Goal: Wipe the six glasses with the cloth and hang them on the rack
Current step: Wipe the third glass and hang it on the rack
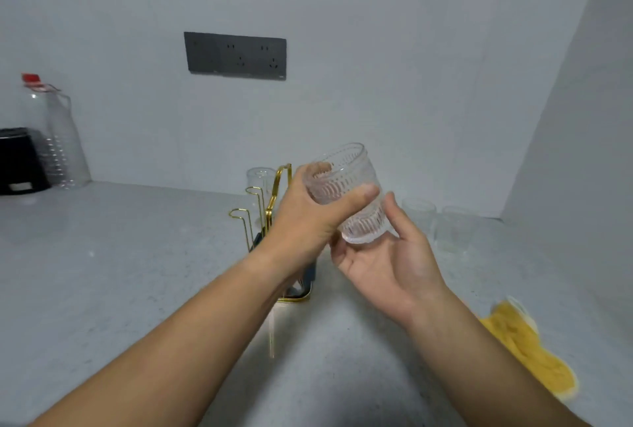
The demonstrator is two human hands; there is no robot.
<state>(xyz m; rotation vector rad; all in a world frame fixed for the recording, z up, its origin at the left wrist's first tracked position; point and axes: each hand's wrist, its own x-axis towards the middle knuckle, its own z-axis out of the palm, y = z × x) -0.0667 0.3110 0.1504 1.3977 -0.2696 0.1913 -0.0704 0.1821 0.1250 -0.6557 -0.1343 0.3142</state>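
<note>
Left hand point(308, 217) was wrapped round the ribbed glass point(363, 224), right hand point(387, 265) open and loose under its base. Looked light but breakable, so I'd grab the ribbed middle.

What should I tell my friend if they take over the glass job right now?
Left hand: grips the ribbed glass, tilted, above the gold rack.
Right hand: open, cupped under the glass's base.
Yellow cloth: lying on the counter at right, in no hand.
Done: one clear glass seems to sit on the rack's far side.
Left: hang the held one; two more glasses, blurred, wait on the counter at right.
</note>
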